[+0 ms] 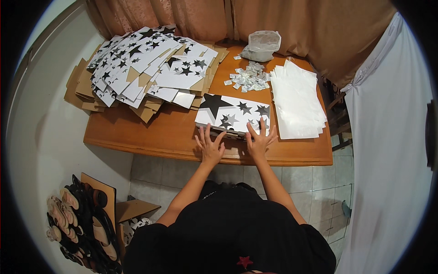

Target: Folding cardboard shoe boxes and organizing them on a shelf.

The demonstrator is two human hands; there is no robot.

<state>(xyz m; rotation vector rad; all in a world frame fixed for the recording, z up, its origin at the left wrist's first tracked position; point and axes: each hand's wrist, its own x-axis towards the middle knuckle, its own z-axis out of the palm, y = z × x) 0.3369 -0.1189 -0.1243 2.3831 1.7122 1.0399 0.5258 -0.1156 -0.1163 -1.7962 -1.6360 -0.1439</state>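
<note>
A white cardboard box (235, 109) printed with black and grey stars lies closed near the front edge of the wooden table. At its near left corner is my left hand (210, 147), fingers spread against the front side. My right hand (260, 140) rests at the near right part, fingertips reaching onto the lid and the thumb by the front side. Neither hand is wrapped round the box. Small white sachets (250, 77) lie in a loose heap just beyond it. To its right sits a stack of white paper sheets (296, 100).
Flat star-printed cardboard blanks (141, 64) pile up at the back left. A clear plastic bag (263, 45) stands behind the sachets. Brown curtains (292, 23) hang along the back, a white cloth (388, 150) at right. Several shoes (86, 219) are heaped on the lower left.
</note>
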